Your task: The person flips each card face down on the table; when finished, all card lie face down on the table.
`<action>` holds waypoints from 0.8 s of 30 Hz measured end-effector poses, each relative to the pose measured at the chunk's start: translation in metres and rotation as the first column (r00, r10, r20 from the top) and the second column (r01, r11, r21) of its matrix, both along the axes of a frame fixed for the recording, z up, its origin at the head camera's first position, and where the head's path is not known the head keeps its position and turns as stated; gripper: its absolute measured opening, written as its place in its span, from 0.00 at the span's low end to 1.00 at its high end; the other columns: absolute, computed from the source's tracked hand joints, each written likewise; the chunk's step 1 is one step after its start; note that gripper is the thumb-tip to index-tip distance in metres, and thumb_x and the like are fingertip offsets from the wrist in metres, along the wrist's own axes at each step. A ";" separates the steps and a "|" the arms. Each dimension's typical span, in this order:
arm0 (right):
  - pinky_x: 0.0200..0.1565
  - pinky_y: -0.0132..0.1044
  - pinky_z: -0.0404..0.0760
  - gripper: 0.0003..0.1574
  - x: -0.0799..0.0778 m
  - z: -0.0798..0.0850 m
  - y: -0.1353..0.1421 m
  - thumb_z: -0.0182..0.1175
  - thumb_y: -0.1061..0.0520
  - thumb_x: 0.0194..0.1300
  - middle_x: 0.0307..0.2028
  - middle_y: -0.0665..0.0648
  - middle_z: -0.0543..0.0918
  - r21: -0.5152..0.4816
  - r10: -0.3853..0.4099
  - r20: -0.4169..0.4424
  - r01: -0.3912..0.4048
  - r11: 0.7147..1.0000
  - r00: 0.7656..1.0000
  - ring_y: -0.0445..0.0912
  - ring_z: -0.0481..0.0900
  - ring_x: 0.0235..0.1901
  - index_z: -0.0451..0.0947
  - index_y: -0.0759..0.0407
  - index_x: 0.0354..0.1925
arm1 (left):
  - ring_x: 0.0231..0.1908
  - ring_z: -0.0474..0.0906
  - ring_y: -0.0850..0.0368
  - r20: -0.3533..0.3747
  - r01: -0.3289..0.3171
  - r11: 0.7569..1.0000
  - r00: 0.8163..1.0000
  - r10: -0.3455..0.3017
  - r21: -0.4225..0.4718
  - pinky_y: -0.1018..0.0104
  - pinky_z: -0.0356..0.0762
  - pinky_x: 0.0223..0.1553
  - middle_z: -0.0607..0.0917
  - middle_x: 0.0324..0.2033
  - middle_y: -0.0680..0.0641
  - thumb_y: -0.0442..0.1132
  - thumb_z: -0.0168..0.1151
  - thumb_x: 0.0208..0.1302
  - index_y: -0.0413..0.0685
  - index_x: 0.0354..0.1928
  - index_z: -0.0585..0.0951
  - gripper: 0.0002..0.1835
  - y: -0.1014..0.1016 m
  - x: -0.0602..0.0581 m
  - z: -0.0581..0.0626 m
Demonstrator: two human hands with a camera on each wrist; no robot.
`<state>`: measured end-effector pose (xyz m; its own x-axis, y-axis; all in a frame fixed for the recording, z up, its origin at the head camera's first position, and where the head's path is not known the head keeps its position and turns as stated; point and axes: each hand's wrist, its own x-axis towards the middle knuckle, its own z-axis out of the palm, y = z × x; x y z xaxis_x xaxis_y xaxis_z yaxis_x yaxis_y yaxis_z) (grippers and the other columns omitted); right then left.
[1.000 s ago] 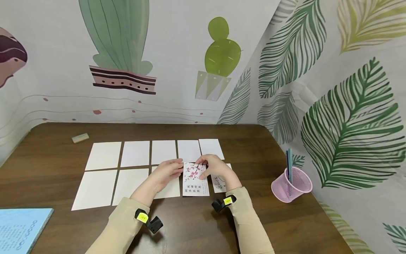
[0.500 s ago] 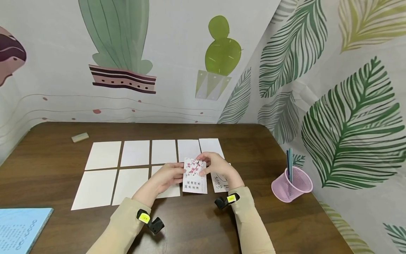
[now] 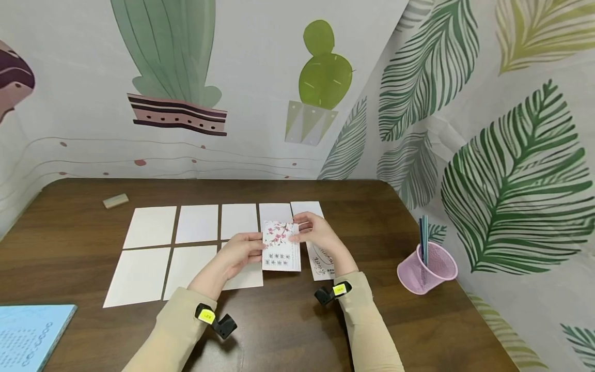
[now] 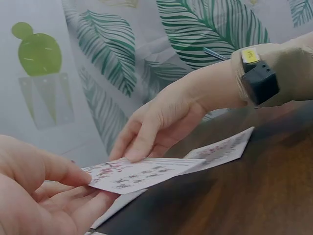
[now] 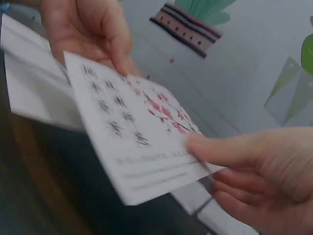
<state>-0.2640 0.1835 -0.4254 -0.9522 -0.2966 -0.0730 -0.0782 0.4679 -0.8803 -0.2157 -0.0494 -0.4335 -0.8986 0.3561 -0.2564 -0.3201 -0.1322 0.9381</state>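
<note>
A white card printed with pink blossoms and dark characters [image 3: 281, 257] is held between both hands, raised above the table. My left hand [image 3: 239, 255] pinches its left edge, thumb on top and fingers beneath, as the left wrist view shows. On the opposite edge my right hand [image 3: 321, 238] pinches the card [image 5: 142, 132], its thumb lying over the blossoms in the right wrist view. Under my right wrist lies another printed card with black script [image 3: 321, 263], partly covered by the hand. Blank white cards lie in two rows, one of them [image 3: 244, 271] partly behind my left hand.
The blank cards, such as the far left one [image 3: 150, 226], are spread on the brown table [image 3: 279, 330]. A pink mesh cup [image 3: 425, 276] with pens stands at the right edge. A small pale block [image 3: 115, 201] lies at the back left, a blue booklet [image 3: 34, 333] front left.
Both hands have lifted the blossom card off the table and drawn it slightly up and to the left. The dark tabletop beneath it now shows beside the script card.
</note>
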 end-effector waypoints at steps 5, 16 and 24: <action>0.50 0.37 0.82 0.30 0.006 0.014 -0.008 0.66 0.64 0.59 0.56 0.70 0.79 -0.199 -0.129 0.066 0.139 0.970 0.989 0.50 0.81 0.50 0.71 0.72 0.59 | 0.43 0.82 0.60 -0.038 -0.155 0.987 0.987 0.154 -0.034 0.73 0.82 0.45 0.78 0.57 0.29 0.27 0.49 0.68 0.23 0.66 0.63 0.26 -0.008 -0.002 0.011; 0.59 0.43 0.79 0.25 0.021 0.030 -0.045 0.58 0.61 0.69 0.59 0.69 0.78 -0.316 0.063 0.110 -0.025 0.948 0.992 0.52 0.81 0.56 0.72 0.72 0.61 | 0.55 0.79 0.45 -0.180 -0.259 0.964 0.953 0.245 -0.055 0.64 0.81 0.54 0.74 0.60 0.26 0.27 0.50 0.69 0.25 0.66 0.65 0.25 0.001 0.005 0.031; 0.55 0.45 0.81 0.28 0.029 0.031 -0.057 0.59 0.60 0.68 0.57 0.72 0.79 -0.372 0.004 0.087 0.028 0.928 0.996 0.54 0.83 0.52 0.71 0.73 0.62 | 0.59 0.77 0.45 -0.293 -0.261 0.955 0.932 0.212 -0.139 0.57 0.77 0.60 0.80 0.58 0.35 0.34 0.63 0.64 0.35 0.63 0.73 0.25 0.007 0.009 0.028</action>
<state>-0.2353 0.1264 -0.3941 -0.9510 -0.3066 -0.0397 0.0076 0.1052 -0.9944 -0.2067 -0.0424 -0.4054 -0.9949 0.0964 -0.0285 -0.0287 -0.0006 0.9996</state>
